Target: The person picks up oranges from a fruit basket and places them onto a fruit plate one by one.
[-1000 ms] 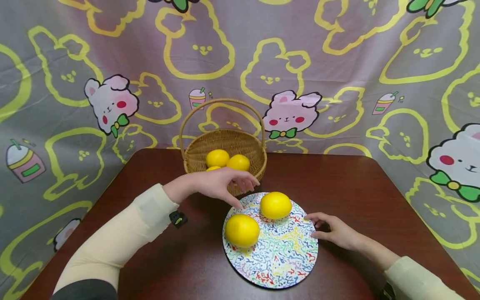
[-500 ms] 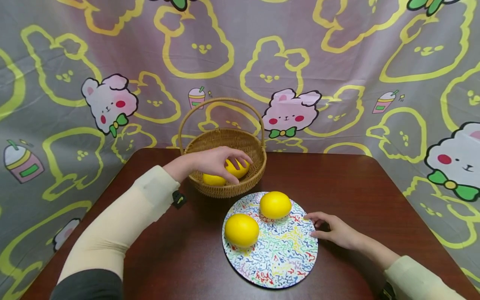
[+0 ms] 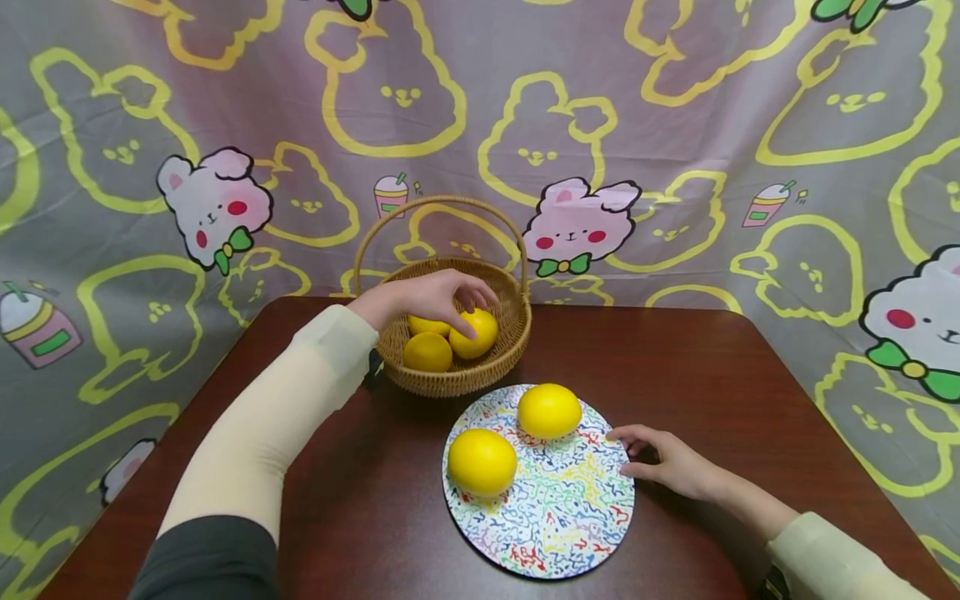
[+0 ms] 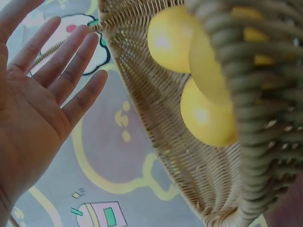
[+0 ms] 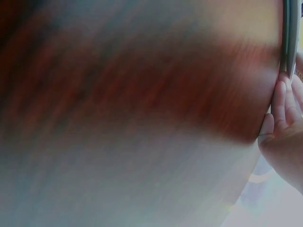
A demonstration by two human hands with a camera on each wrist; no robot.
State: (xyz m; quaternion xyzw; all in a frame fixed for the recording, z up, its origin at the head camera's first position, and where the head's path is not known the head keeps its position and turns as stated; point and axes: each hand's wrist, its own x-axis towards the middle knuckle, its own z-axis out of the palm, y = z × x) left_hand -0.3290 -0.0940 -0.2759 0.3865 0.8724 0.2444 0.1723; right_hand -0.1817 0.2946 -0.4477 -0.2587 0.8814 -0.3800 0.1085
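Altogether, three smooth yellow oval fruits (image 3: pixel 427 353) lie inside one woven wicker basket (image 3: pixel 450 383), two matching fruits (image 3: pixel 482 461) on one flat white squiggle-patterned disc (image 3: pixel 570 517); the left grip (image 3: pixel 429 298) hovers released above the basket, the right grip (image 3: pixel 671 462), seemingly unclenched, touches the disc's edge.

The head view looks forward and down at the wicker basket (image 3: pixel 450 383) from above. The left wrist view, tilted, peers into it from close by; both share its yellow fruits (image 3: pixel 427 354). The right wrist view, near the counter (image 3: pixel 675 358) before the basket, shares the round board (image 3: pixel 555 521) with the head view.
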